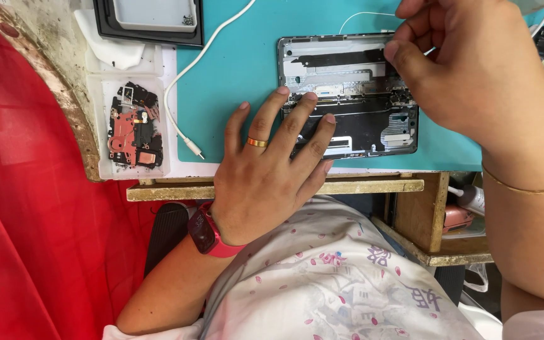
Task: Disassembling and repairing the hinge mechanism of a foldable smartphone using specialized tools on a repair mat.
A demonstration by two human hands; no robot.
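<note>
Chassis of the opened phone [347, 94] lies under both hands: left hand [272, 170] presses fingers spread and flat on its near edge, right hand [467, 69] pinches at its far corner, what it pinches hidden. Probably light, stiff, fragile inside; best held by the metal rim.

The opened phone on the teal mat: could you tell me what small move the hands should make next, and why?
Probably keep the left hand pressing the opened phone flat while the right hand lifts gently at the upper right edge. Its fingertips pinch there, but what they grip is hidden.
</note>
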